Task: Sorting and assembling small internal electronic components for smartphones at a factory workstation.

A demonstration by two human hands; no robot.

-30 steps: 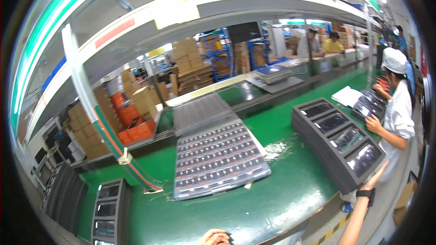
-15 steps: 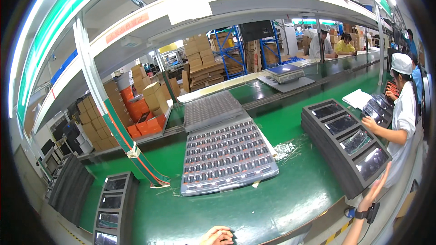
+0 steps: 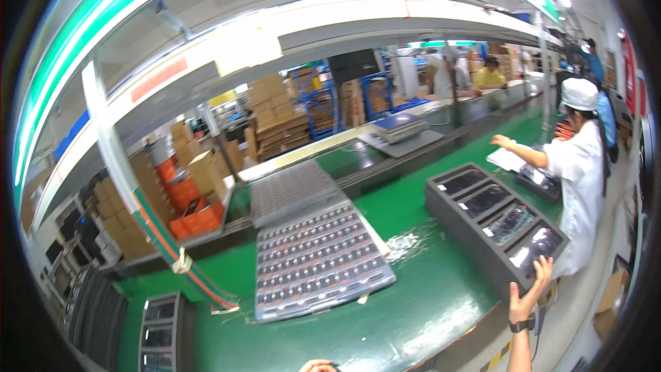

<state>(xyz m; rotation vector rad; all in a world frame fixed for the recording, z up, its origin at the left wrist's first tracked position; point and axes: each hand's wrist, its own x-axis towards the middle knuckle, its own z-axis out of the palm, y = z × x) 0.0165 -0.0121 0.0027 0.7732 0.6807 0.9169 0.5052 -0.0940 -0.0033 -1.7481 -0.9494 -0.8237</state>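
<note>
Right hand (image 3: 529,297), fingers spread and unclenched, is at the near end of the foam trays (image 3: 468,238) stacked on the right of the bench (image 3: 413,324), contact unclear; left hand (image 3: 318,366), mostly cropped, grip indeterminable.

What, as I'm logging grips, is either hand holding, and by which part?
Right hand: open at the near end of the black trays, no grip visible. Left hand: mostly cut off, cannot tell.

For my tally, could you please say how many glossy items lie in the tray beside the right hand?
4, lined up: farthest item, second, third, one by the right hand.
</note>
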